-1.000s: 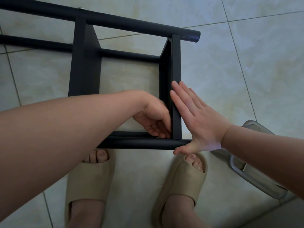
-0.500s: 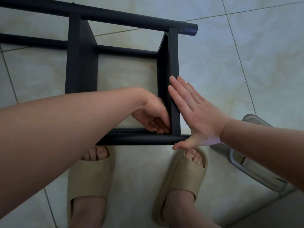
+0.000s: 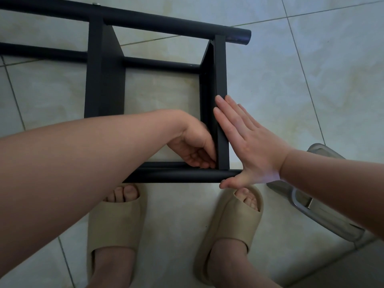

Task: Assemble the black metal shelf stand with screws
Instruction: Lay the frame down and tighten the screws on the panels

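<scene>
**tile_tom:** Where's the stand sitting, and how much room is there round it?

**remote_op:** On my feed the black metal tube-and-panel shelf stand [image 3: 104, 80] lies flat on the pale tiled floor [image 3: 311, 80], filling the upper left and centre of the frame. Its far round tube [image 3: 166, 23] stops at an open end upper right of centre. Its near round tube [image 3: 176, 176] runs just above the toes of the two beige foam slides [image 3: 116, 223]. Right of the stand the tiles carry on to the frame edge, so that's the roomy side. Lower right is tighter, with a grey see-through plastic object [image 3: 324, 217] on the floor near the right forearm. To the left the stand runs out of view.

**tile_tom:** Hands?

**remote_op:** The left hand [image 3: 195, 148] reaches inside the frame, into the corner where the right flat crosspiece [image 3: 220, 65] meets the near tube. Its fingers are curled with the tips bunched against that joint. I can't tell if they're pinching anything, it's hidden. The right hand [image 3: 253, 150] lies flat on the outer face of the same crosspiece, fingers [image 3: 226, 115] straight and together, thumb spread out at the near tube's end.

**tile_tom:** Anything changed?

**remote_op:** Barely. Both hands sit on the same spots as a second ago, and the stand is just a touch higher in my view.
</scene>
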{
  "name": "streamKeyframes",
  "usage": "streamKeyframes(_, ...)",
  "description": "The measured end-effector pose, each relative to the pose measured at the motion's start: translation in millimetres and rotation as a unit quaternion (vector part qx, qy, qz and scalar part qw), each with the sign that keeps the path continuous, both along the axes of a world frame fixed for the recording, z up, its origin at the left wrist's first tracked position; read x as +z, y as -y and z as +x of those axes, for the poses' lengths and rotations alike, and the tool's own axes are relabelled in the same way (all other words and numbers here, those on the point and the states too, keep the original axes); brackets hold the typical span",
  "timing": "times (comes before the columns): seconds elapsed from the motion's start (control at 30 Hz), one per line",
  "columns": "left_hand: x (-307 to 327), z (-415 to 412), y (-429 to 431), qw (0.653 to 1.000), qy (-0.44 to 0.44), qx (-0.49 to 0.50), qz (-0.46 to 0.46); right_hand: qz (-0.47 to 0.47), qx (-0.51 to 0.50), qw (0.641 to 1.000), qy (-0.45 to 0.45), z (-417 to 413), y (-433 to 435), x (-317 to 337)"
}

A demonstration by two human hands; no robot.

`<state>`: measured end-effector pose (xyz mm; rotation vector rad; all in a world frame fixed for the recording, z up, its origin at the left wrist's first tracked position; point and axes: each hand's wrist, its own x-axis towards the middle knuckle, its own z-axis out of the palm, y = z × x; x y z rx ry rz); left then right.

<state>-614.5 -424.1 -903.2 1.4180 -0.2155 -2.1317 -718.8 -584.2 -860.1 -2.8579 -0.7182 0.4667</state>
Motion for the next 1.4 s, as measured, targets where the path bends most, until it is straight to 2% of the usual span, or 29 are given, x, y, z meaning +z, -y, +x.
streamKeyframes(0.2, -0.5, 2.9, -0.2, 1.0, -0.01, 0.024, -0.005, 0.001, 0.0, 1.0, -0.002, -0.3, -0.1, -0.6)
streamKeyframes(0.27, 1.0, 3.9, -1.2, 1.0, -0.019, 0.012, -0.001, 0.0, 0.002, 1.0, 0.0, -0.6, 0.0, -0.4)
streamKeyframes(0.4, 1.0, 3.9, -0.2, 0.999, 0.017, -0.024, -0.013, -0.003, 0.003, 1.0, 0.001, -0.7, 0.2, -0.1)
streamKeyframes(0.63, -1.0, 2.1, -1.7, 1.0, -0.014, 0.02, -0.01, -0.001, 0.003, 1.0, 0.003, -0.2, 0.4, -0.9)
streamKeyframes(0.7, 1.0, 2.6, -3.7, 1.0, -0.025, 0.004, -0.012, -0.002, 0.004, 1.0, 0.002, -0.4, 0.5, -1.2)
streamKeyframes(0.9, -2.2, -1.8, -2.3, 1.0, -0.001, 0.006, -0.011, -0.005, 0.004, 1.0, -0.001, -0.2, 0.0, -0.8)
streamKeyframes(1.2, -0.5, -0.1, -5.7, 1.0, -0.018, 0.007, -0.019, -0.012, 0.004, 1.0, -0.005, -0.1, -0.1, 1.2)
streamKeyframes(1.4, -5.5, -6.4, -5.9, 0.999, -0.016, 0.048, -0.012, -0.013, 0.004, 1.0, -0.005, 0.1, -0.2, 1.1)
